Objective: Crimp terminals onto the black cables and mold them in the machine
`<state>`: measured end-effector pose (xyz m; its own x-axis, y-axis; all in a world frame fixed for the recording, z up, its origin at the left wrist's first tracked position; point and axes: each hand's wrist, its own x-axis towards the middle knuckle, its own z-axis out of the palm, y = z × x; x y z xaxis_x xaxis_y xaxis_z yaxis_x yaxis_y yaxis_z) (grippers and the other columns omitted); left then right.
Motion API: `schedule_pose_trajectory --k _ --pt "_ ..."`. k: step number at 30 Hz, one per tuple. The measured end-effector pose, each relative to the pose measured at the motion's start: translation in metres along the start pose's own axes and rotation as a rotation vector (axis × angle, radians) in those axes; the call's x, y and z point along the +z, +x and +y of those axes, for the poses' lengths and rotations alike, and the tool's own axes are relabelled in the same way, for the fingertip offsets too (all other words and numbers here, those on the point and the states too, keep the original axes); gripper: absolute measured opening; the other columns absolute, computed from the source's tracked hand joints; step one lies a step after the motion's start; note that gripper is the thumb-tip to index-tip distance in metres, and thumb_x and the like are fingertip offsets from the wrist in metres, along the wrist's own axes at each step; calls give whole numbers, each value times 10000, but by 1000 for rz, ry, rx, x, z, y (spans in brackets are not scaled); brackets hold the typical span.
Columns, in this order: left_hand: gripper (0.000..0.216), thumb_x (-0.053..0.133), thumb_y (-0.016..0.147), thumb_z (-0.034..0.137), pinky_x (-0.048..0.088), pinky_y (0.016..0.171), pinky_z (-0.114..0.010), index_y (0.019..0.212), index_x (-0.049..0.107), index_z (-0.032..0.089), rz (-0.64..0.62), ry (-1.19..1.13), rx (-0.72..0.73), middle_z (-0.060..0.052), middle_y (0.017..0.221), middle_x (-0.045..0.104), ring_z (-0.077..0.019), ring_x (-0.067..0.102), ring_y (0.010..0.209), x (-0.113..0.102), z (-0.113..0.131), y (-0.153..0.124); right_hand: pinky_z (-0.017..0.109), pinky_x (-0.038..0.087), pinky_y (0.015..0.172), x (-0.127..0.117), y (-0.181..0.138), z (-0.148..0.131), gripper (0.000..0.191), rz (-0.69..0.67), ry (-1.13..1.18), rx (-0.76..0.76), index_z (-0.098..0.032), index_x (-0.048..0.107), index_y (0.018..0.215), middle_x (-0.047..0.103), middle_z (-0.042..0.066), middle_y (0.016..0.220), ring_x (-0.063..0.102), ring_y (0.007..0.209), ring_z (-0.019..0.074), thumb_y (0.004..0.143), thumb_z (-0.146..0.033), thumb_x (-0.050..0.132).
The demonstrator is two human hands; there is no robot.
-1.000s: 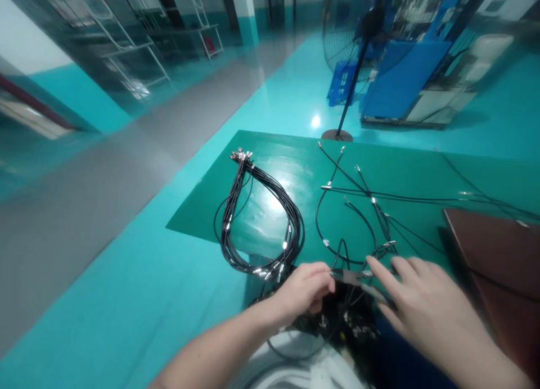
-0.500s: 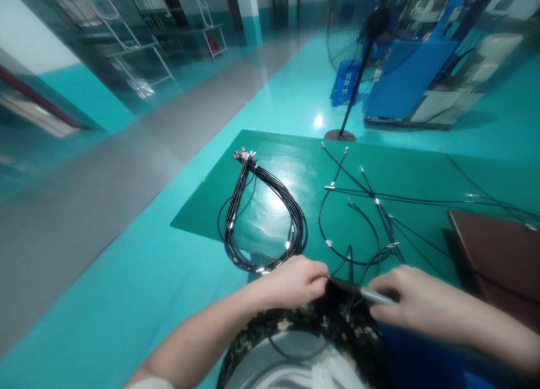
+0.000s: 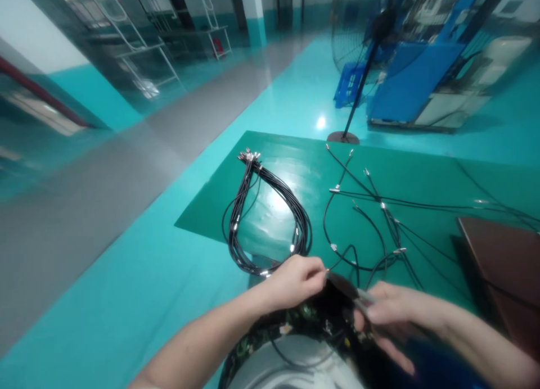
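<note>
Pliers [image 3: 361, 298] with dark head and pale grey handles: located at near centre, at the near side of the green-topped table [image 3: 291, 147]. Grasped by the handles in the bare right hand [image 3: 394, 310], one lower finger extended clear of the grip toward near right. Head directed left, toward the bare left hand [image 3: 297, 282]. Left hand: thumb and index finger pinched together beside the pliers' tip; held part hidden, not identifiable. Position of the pliers' jaws: too indistinct to tell. Black arched cable [image 3: 351, 247]: just to the far side of the pliers. Left on the table: teardrop-shaped bundle of black cables [image 3: 300, 219], silvery ends gathered at the far point. Right of the bundle: loose, crossing black cables with silvery connectors [image 3: 383, 206]. Near right: flat brown board [image 3: 498, 259]. Below the hands: dark floral fabric [image 3: 242, 344]. Beyond the table's far edge: black-stemmed fan [image 3: 359, 91], with slanted blue cabinet [image 3: 413, 80] to the right.
</note>
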<state>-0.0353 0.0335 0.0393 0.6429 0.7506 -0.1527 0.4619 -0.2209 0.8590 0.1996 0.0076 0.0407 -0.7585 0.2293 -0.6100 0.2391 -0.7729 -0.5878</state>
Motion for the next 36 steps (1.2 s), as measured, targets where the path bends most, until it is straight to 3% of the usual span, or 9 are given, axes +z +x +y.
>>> schedule_pose_trajectory --k 3,7,12,15,17,19,21,24,36 --pt "183 384 802 196 263 510 -196 657 491 168 101 -19 -19 44 543 421 -83 374 510 6 -1 1 157 333 366 11 9 11 377 18 44 -104 -122 536 933 600 34 528 583 439 139 752 -451 504" --pt "221 382 825 214 263 537 -226 621 458 176 249 254 81 15 576 443 -109 395 543 12 -5 7 203 352 369 38 15 21 425 108 147 -185 -150 484 918 558 9 499 540 383 148 739 -536 476" --pt "212 417 782 179 257 520 -235 572 447 173 229 337 -9 6 545 408 -115 375 510 8 -9 6 275 400 440 51 -16 8 433 378 141 -448 -197 463 941 512 3 572 526 449 153 772 -585 370" --pt "227 391 821 241 284 495 -210 649 520 169 188 -51 -12 29 530 403 -95 393 482 4 2 -1 318 417 504 29 -32 -8 422 871 -302 -482 -212 502 987 527 21 638 543 540 186 800 -561 356" --pt "228 385 833 291 309 468 -193 751 556 163 156 -329 -38 39 527 421 -86 426 454 2 9 -4 339 410 573 15 -33 -16 367 1266 -889 -377 -197 557 987 547 54 726 545 666 223 777 -479 451" --pt "241 402 827 331 322 444 -186 789 559 152 157 -513 -73 48 503 419 -83 438 421 3 13 -4 356 387 618 10 -30 -19 345 1488 -1465 -307 -185 580 1027 547 80 803 521 751 253 754 -381 500" --pt "239 430 813 342 328 432 -182 777 559 144 184 -621 -97 56 471 405 -81 438 403 7 13 -2 365 371 637 16 -27 -19 383 1525 -1824 -320 -189 554 1113 545 91 850 501 779 260 757 -320 497" --pt "224 461 797 336 346 430 -182 768 559 136 212 -742 -95 53 473 417 -78 440 404 14 12 3 367 364 649 34 -30 -18 437 1426 -2043 -374 -212 527 1163 554 87 875 491 776 254 737 -305 527" --pt "151 463 785 264 380 443 -201 789 557 145 161 -754 -41 35 511 469 -86 445 430 41 18 19 380 321 587 54 -50 -15 425 1455 -2155 -186 -207 595 1096 576 95 846 475 712 263 681 -295 569"
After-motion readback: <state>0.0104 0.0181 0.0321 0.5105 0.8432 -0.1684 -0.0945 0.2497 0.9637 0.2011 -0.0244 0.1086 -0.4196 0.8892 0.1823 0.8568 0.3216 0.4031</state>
